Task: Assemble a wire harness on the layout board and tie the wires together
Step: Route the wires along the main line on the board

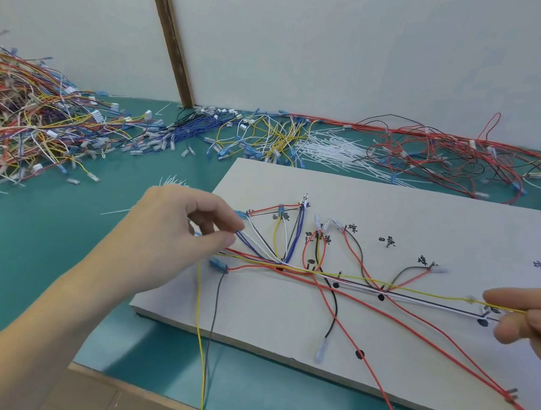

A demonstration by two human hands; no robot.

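A white layout board point(397, 213) lies on the green table, with pegs, black dots and handwritten labels. Red, white, black, blue and yellow wires fan out from a junction point(284, 262) near its left side and run right along a trunk. My left hand point(169, 236) is at the board's left edge, its thumb and forefinger pinching wires there. My right hand point(534, 319) pinches a yellow wire point(421, 293), stretched taut along the trunk. Two long red wires point(434, 327) trail off the board to the lower right.
A big tangle of mixed wires point(17, 119) is piled at the left. Blue and yellow wire bunches point(237, 132), white cable ties point(337, 151) and red wires point(438, 157) line the back by the wall. A yellow and a grey wire point(207, 350) hang over the table's front edge.
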